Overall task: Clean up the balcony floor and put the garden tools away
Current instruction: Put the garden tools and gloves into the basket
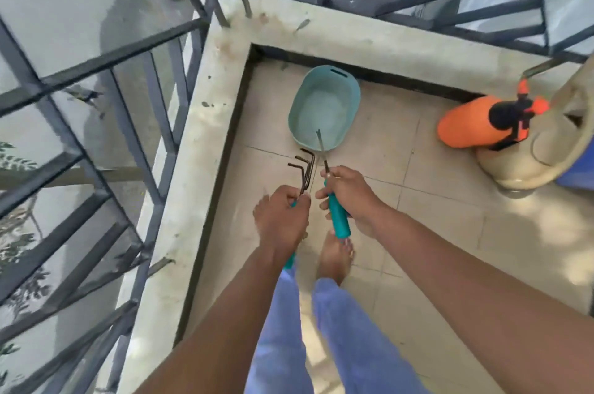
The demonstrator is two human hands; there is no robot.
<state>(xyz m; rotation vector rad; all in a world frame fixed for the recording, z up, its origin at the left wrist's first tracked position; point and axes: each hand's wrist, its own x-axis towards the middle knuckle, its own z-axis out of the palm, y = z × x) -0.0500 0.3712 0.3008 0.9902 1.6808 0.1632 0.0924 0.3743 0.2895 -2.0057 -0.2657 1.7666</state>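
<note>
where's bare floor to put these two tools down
Bare tiles lie between the teal basin and the orange sprayer, and right of the right hand. The basin itself looks empty. It is tight near the feet and along the ledge.

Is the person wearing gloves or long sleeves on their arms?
No. Both hands, the left hand and the right hand, are bare, with no gloves, rings or watch showing. Both forearms are bare too, with no sleeves in view.
</note>
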